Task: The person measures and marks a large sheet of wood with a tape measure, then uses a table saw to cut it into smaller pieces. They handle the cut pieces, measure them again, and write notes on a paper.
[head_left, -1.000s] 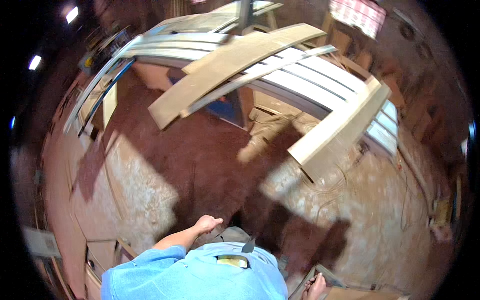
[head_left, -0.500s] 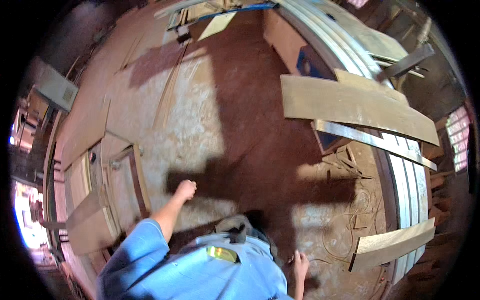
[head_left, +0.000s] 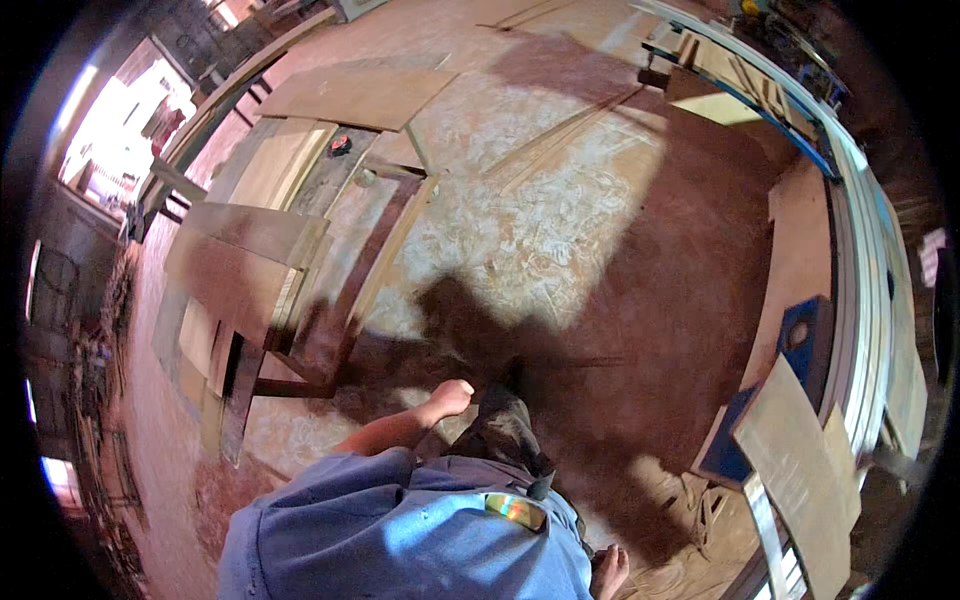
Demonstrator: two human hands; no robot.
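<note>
My left hand (head_left: pixel 453 397) is in front of my body, curled into a fist with nothing showing in it. It hovers over the shadowed floor near my dark trousers, apart from the wooden frame (head_left: pixel 385 270) on the left. Low by my right side is my right hand (head_left: pixel 610 573), its fingers loosely curled and no object visible in them. The lower edge cuts off its arm. A shiny yellowish piece (head_left: pixel 516 511) shows at the waist of my blue shirt.
Brown boards (head_left: pixel 345 95) and pale planks lie across the frame at left. To the right, a wide board (head_left: pixel 795 470) juts from a long bench with metal rails (head_left: pixel 860 260), beside a blue panel (head_left: pixel 803 340). Thin strips (head_left: pixel 570 130) lie on the dusty floor (head_left: pixel 520 220).
My view has swung left, so the left-hand frame and boards sit nearer the middle and the bench farther right. Both hands stay curled; the left is now closer in front of my trousers.
</note>
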